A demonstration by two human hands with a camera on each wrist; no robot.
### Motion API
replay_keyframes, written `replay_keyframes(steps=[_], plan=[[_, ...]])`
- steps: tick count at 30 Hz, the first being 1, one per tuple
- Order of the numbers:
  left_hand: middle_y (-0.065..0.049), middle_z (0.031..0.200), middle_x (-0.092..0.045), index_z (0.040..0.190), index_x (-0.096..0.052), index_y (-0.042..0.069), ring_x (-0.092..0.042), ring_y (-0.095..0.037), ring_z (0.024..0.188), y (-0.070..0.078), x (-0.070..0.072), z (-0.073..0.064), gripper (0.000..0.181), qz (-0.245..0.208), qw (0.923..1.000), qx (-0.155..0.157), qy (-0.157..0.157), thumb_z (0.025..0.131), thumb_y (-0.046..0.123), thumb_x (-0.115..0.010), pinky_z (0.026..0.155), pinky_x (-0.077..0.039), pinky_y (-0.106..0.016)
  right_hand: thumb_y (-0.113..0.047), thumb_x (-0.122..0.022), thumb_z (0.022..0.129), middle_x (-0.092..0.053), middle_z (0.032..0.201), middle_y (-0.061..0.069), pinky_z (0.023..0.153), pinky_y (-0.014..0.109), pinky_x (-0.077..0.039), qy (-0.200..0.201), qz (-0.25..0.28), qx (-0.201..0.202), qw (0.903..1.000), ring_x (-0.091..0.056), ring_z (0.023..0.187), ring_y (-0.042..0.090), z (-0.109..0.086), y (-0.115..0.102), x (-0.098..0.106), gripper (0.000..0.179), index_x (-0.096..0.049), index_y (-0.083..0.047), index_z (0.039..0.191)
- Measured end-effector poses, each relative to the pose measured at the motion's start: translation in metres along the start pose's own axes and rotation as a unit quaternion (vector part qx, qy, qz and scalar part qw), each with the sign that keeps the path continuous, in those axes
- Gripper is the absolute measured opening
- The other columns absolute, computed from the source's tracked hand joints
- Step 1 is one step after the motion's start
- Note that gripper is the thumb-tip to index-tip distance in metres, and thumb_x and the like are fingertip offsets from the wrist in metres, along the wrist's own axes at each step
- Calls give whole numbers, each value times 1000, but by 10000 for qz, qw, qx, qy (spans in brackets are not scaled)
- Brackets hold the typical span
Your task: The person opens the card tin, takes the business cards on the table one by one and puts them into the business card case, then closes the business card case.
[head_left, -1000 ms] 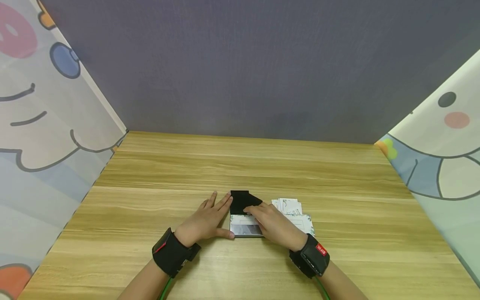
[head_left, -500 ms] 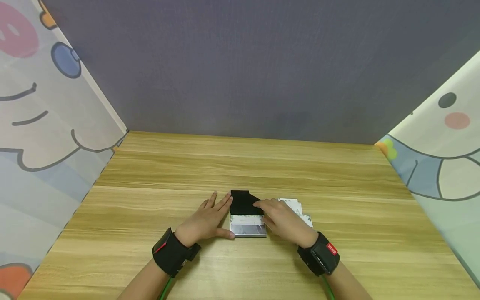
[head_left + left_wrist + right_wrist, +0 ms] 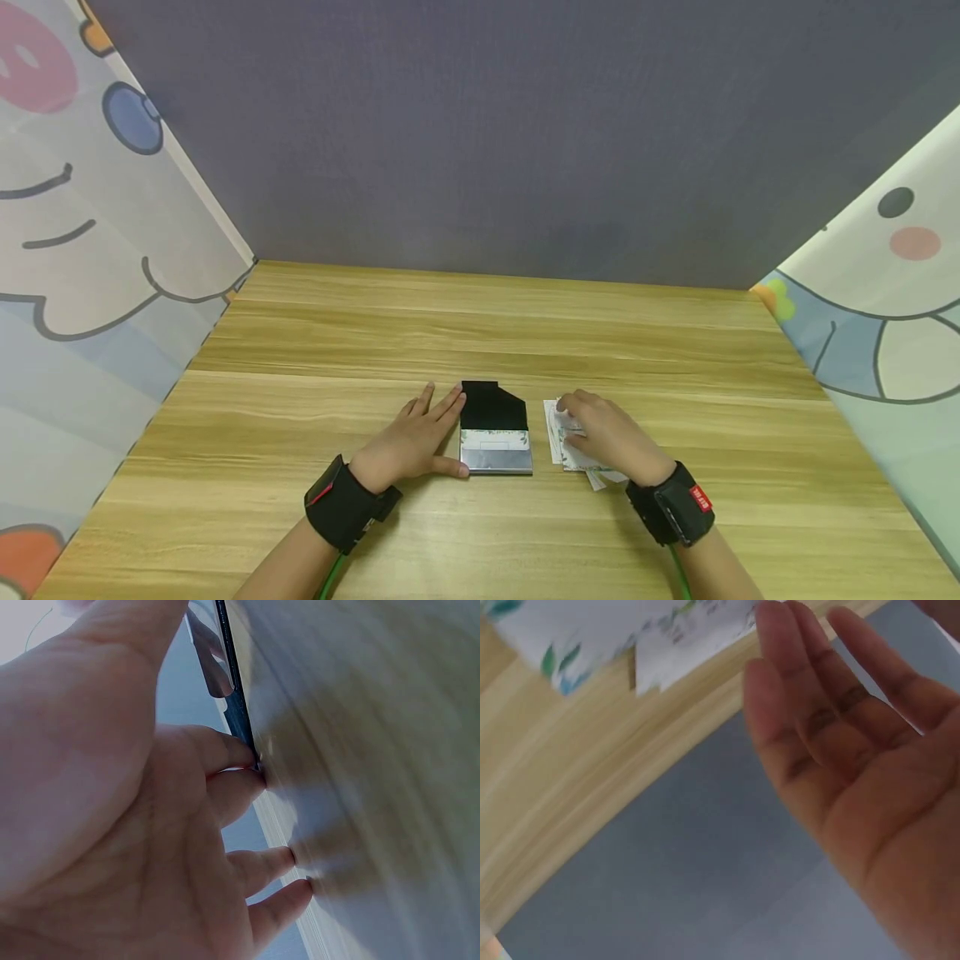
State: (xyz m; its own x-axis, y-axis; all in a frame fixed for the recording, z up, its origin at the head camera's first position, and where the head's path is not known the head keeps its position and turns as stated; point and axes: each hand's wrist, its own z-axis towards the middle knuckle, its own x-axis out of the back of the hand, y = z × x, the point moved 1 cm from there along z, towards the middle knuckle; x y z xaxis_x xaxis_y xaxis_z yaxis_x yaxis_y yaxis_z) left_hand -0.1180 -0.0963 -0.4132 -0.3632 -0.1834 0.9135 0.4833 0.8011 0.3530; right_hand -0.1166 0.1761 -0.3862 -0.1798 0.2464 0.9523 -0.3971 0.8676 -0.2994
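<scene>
An unfolded card case lies on the wooden table in the head view, its black flap [image 3: 491, 406] laid back and its shiny silver front [image 3: 495, 462] toward the person. Above that front shows a white card with a leaf print [image 3: 480, 437]. Along the case's left side rests my left hand [image 3: 405, 442], fingers spread, thumb touching the lower left corner. My right hand [image 3: 611, 437] is over a loose pile of white leaf-printed cards [image 3: 553, 429], hiding much of it. In the right wrist view its fingers [image 3: 780, 697] are gently bent at a card's edge [image 3: 697, 645].
A wooden table [image 3: 360, 333] spreads around the hands, with a grey panel [image 3: 480, 142] upright behind it. Cartoon-printed panels [image 3: 97, 250] flank the table left and right. A black strap [image 3: 671, 502] with a green cord circles each wrist.
My right hand has moved rightward from the case to the loose cards, leaving the flap and silver front uncovered. The loose cards look more spread toward the person. My left hand has stayed put.
</scene>
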Motion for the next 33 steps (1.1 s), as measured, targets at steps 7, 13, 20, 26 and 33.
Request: replay_keyframes(steps=[7, 13, 20, 26, 33], plan=[[-6, 154, -13, 146, -21, 7, -7, -43, 138, 1, 1, 0, 99, -21, 10000, 17, -10, 72, 58, -63, 108, -21, -55, -12, -79, 67, -58, 95, 7, 75, 37, -47, -481, -126, -496, 9975, -56, 83, 18, -5, 6, 6, 39, -60, -4, 101], [-6, 154, -13, 146, -21, 7, -7, -43, 138, 1, 1, 0, 99, -32, 10000, -4, -8, 73, 58, -63, 107, -21, -55, -17, -84, 59, -57, 98, 7, 80, 44, -44, -795, -294, -725, 9938, -53, 89, 23, -6, 8, 6, 52, -60, -4, 103], [-6, 154, -13, 146, -21, 6, -7, -44, 138, 1, 2, -1, 98, -51, 10000, -5, 3, 73, 57, -63, 107, -21, -55, -12, -85, 56, -55, 95, 8, 77, 44, -42, -816, -415, -675, 9935, -50, 86, 24, -7, 8, 4, 53, -58, -3, 101], [-7, 154, -13, 146, -20, 6, -8, -44, 138, 2, 2, -1, 99, -39, 10000, -1, -24, 73, 57, -63, 107, -21, -55, -11, -84, 56, -55, 96, 9, 77, 45, -41, -775, -467, -643, 9938, -49, 86, 24, -6, 9, 2, 52, -56, -4, 99], [-7, 154, -13, 146, -20, 6, -7, -43, 138, 2, 2, -1, 99, -56, 10000, 7, -26, 73, 57, -63, 108, -20, -55, -11, -84, 58, -51, 92, 8, 76, 44, -40, -753, -455, -625, 9942, -45, 84, 24, -5, 9, 2, 47, -55, -5, 95]])
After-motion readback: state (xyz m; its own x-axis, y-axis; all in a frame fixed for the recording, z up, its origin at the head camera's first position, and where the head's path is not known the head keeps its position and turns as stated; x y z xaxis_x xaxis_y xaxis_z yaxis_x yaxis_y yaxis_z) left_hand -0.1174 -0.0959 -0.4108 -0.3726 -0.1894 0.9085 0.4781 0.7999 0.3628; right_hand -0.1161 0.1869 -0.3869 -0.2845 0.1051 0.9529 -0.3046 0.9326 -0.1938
